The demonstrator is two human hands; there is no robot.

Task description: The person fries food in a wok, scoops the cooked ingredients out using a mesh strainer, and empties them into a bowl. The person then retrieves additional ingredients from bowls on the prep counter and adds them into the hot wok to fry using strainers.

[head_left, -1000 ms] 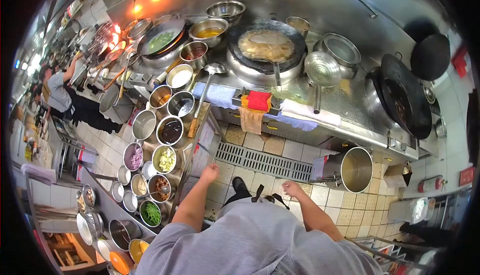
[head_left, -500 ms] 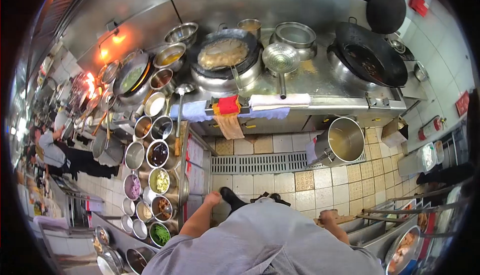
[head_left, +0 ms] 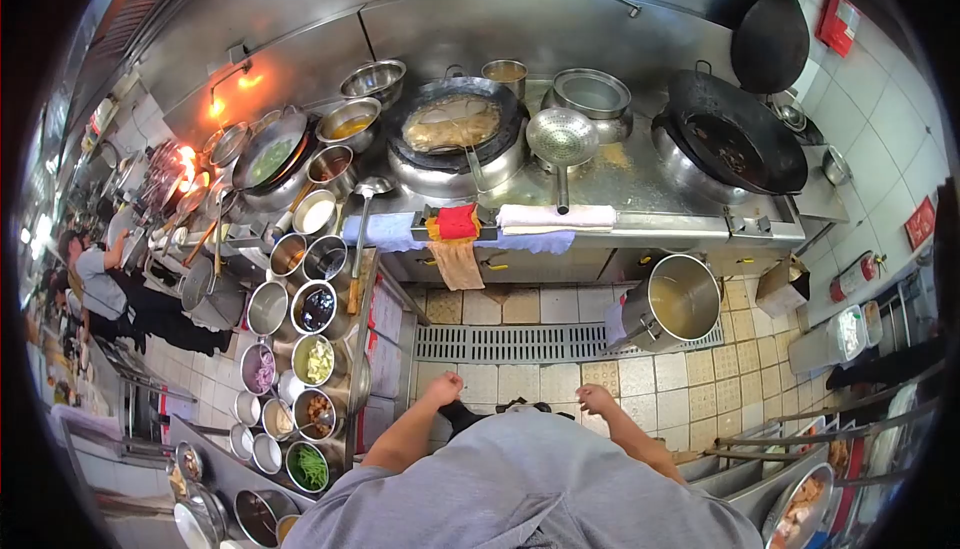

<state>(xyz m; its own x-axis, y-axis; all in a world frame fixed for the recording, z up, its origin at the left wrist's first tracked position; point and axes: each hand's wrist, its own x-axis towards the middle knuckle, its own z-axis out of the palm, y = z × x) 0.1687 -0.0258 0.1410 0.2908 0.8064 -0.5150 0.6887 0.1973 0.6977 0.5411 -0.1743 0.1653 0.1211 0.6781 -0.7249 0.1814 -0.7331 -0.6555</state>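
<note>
My left hand (head_left: pixel 444 388) hangs in front of my body above the tiled floor, loosely curled, with nothing seen in it. To its right, my right hand (head_left: pixel 597 400) is also in front of me, its fingers partly apart and holding nothing visible. Neither hand touches anything. Ahead on the stove, a wok (head_left: pixel 400 114) contains food in bubbling oil, with a metal handle sticking out at the front. A perforated strainer (head_left: pixel 562 139) rests to its right, and a ladle (head_left: pixel 366 219) lies to its left. Farther right sits a dark wok (head_left: pixel 745 149).
Several metal pots of ingredients, including chopped greens (head_left: pixel 312 464), stand along the left counter. A large stockpot (head_left: pixel 684 294) stands before the stove by a floor drain grate (head_left: pixel 510 342). Flames (head_left: pixel 187 161) rise at far left, where another person (head_left: pixel 105 279) stands. Folded towels (head_left: pixel 556 217) lie on the stove edge.
My right hand has swung inward and forward from my right side. My left hand has shifted slightly right. The view has moved a little; the cookware looks unmoved.
</note>
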